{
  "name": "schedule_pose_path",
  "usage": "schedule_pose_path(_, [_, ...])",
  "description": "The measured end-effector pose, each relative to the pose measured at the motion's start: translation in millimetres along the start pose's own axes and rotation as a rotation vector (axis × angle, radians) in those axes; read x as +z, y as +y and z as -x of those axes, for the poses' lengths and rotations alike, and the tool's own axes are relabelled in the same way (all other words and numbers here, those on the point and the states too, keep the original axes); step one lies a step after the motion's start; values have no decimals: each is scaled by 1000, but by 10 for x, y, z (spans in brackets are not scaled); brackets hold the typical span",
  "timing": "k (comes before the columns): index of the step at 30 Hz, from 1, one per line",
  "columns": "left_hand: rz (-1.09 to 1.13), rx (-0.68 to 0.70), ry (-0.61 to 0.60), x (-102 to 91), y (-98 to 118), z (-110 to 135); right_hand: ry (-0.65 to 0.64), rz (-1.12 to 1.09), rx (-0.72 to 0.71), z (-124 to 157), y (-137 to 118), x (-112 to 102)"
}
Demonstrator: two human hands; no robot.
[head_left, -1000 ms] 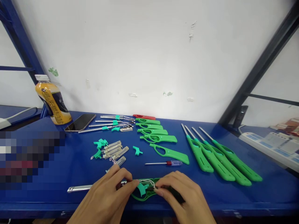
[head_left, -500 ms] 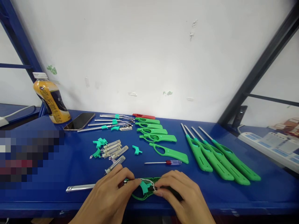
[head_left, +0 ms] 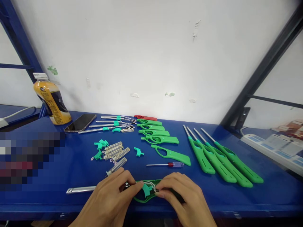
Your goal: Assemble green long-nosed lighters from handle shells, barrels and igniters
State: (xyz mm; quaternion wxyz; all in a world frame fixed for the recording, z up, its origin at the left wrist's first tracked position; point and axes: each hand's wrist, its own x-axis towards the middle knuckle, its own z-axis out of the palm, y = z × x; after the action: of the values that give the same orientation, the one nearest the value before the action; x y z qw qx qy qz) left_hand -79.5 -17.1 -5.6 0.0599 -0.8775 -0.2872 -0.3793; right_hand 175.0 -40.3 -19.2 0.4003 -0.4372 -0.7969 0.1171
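A partly built green lighter shell (head_left: 146,191) lies at the near edge of the blue bench (head_left: 59,170), with a metal tube (head_left: 80,189) sticking out to the left. Inside it sit a teal trigger and thin white wires. My left hand (head_left: 113,197) pinches the shell's left part where the tube joins. My right hand (head_left: 183,197) pinches the shell's right part, fingertips by the wires. Both hands are closed on it.
Behind the hands lie a small screwdriver (head_left: 165,164), loose teal triggers (head_left: 139,152), clear gas cartridges (head_left: 115,150), several green shell halves (head_left: 157,135), metal tubes (head_left: 111,123) and several finished green lighters (head_left: 217,156). A phone (head_left: 80,122) and bottle (head_left: 51,100) stand far left; a power strip (head_left: 274,148) right.
Both hands stay on the lighter shell; fingertips have shifted slightly around the trigger and wires. The view has drifted a little; nothing else on the bench moved.
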Motion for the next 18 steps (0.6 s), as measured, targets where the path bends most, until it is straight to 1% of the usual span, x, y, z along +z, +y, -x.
schedule_pose_path(5, [20, -24, 7, 3, 7, -21, 33, -31, -9, -39, -21, 2])
schedule_pose_path(11, [48, -42, 17, 15, -8, -22, -8, -24, 26, -11, 13, 17])
schedule_pose_path(18, [67, -57, 28, 31, -16, -30, 5, -32, 38, -21, 2, 10])
